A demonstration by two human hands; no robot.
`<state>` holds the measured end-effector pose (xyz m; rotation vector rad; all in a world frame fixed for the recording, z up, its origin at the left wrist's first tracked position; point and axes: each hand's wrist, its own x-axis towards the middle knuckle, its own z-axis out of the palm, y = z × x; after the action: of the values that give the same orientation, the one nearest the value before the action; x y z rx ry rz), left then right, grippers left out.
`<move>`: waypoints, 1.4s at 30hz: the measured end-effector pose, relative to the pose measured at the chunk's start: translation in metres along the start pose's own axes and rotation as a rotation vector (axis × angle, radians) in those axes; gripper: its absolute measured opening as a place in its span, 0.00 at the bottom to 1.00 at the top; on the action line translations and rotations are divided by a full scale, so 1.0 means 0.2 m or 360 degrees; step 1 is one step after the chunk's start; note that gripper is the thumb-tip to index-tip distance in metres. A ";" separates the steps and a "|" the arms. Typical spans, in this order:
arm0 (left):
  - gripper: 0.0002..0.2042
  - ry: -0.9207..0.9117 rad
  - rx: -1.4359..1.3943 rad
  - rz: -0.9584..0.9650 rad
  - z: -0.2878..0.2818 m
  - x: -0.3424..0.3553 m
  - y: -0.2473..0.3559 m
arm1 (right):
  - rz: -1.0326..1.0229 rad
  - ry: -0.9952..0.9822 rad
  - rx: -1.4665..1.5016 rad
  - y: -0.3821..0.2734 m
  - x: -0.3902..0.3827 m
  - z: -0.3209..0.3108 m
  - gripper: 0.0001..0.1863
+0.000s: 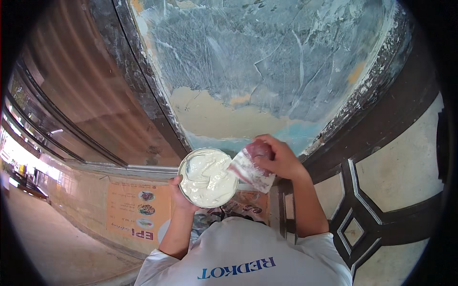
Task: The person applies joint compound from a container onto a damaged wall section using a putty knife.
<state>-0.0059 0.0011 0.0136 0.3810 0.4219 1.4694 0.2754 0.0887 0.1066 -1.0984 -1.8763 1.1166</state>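
Step in hand, as judged: the paste (pixel 205 187) is being worked or loaded with the scraper (pixel 249 167) over the tub (pixel 214 206).

The left hand (pixel 185 194) is supporting the tub at its left side. The thumb is pressing near the rim; the other fingers are passing out of sight beneath, so their exact grip cannot be told. The right hand (pixel 282 159) is gripping the scraper, thumb and fingers clamping its dark red upper part. The white-smeared blade is slanting down toward the tub's right rim. Whether the blade is touching the rim or the paste cannot be told.

Location: the tub is sitting in front of the torso, just below the lower edge of the wall (pixel 229 62) as seen from above. The scraper is standing to its right.

Next move, as judged: it is calling for a level tub, a firm left hold and an evenly loaded blade edge, with excess being wiped off on the rim to prevent drips.

Count:
- Hands: two, both holding.
- Tub: one, containing one mass of pale paste.
- Scraper: one.
- Wall: one, showing grey, beige and turquoise areas.
- Poster (pixel 126 209): one, orange, displaying three dish pictures.
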 end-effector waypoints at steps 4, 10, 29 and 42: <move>0.40 -0.0055 -0.0059 -0.0077 -0.04 0.01 0.00 | -0.0174 -0.0105 -0.0300 -0.05 0.07 0.08 0.24; 0.38 -0.0207 -0.0260 -0.0150 0.00 0.01 0.03 | -0.0131 0.0183 -0.0205 -0.09 0.10 0.03 0.22; 0.39 -0.0127 -0.0489 -0.0147 0.01 0.01 -0.06 | -0.0473 0.0392 0.0650 -0.18 0.03 0.12 0.10; 0.30 -0.0132 -0.0476 -0.0004 0.09 -0.05 -0.04 | -0.0313 0.0389 0.0807 -0.02 0.06 0.12 0.10</move>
<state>0.0091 -0.0095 0.0265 0.2008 0.1325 1.4819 0.2485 0.0909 0.1018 -0.7074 -1.3716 1.1941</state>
